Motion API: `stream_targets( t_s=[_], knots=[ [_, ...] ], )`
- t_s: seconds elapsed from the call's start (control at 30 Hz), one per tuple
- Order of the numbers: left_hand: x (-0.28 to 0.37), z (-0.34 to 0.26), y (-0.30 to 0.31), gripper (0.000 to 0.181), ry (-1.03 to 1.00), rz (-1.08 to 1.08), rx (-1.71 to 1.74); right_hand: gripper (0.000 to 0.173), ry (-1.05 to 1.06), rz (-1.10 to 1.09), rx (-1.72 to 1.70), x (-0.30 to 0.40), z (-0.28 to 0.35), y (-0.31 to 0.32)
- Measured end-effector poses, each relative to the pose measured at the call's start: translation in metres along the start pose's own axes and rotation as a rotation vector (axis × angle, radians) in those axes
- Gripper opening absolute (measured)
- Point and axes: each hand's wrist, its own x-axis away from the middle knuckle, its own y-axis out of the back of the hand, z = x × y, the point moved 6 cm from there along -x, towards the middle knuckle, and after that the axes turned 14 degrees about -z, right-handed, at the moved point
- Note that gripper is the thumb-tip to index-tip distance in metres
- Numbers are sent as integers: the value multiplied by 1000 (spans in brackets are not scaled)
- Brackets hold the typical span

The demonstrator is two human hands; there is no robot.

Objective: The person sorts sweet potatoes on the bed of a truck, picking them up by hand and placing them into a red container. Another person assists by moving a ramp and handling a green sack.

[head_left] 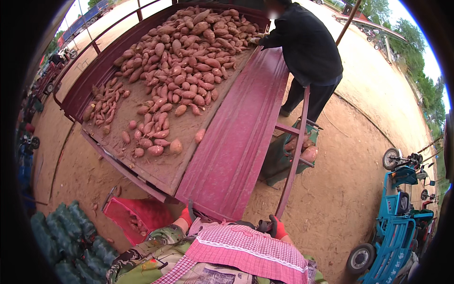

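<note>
A maroon metal side panel (230, 142) of a truck bed slopes out in front of me, folded down beside the bed. My left hand (187, 214), in a red and dark glove, is at the panel's near left corner, with its fingers partly hidden. My right hand (277, 228), gloved alike, grips the near end of the maroon metal rail (293, 167) along the panel's outer side. On the truck bed (142, 174) lies a large heap of sweet potatoes (191, 60). A few loose ones reach towards the near edge.
A co-worker (308, 46) in dark clothes stands at the panel's far end, gloved hands by the heap. A green mesh bag (301, 149) of sweet potatoes stands beyond the rail. Left are a red mesh bag (138, 216) and filled green sacks (71, 238); right, a blue cargo tricycle (390, 227).
</note>
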Motion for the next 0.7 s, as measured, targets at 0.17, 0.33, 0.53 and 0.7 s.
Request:
stream_targets(
  t_s=[0.17, 0.33, 0.53, 0.7],
  knots=[
    [100, -14, -52, 98, -49, 18, -13, 65, 9, -36, -16, -6, 2, 13],
    [-10, -2, 12, 87, -32, 168, 176, 64, 50, -46, 49, 3, 8, -15],
    [19, -9, -42, 70, -51, -71, 129, 66, 68, 22, 7, -8, 15, 26],
    [25, -9, -8, 73, -118, -28, 187, 76, 203, -29, 312, 91, 18, -50]
  ],
)
